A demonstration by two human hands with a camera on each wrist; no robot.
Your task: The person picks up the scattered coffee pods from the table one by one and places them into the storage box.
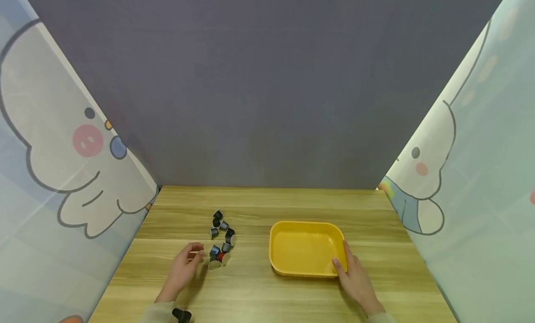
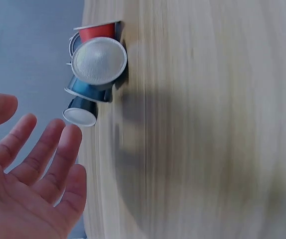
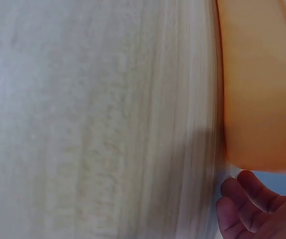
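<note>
Several coffee capsules (image 1: 214,233) lie in a loose, curving cluster on the left part of the table, dark, blue and grey. One red capsule (image 2: 97,32) is among them, at the near end. My left hand (image 1: 185,267) hovers just left of that end, fingers relaxed and apart from the capsules; the left wrist view shows its palm holding nothing. A yellow plastic tray (image 1: 303,248) stands right of centre with nothing in it. My right hand (image 1: 353,279) grips the tray's lower right corner, thumb over the rim and fingers along the outer side (image 3: 262,89).
The wooden table (image 1: 246,295) ends in front of a dark grey back panel (image 1: 267,105). Cartoon-printed curtains (image 1: 62,128) flank it on both sides. A bare stretch of tabletop separates the capsules from the tray.
</note>
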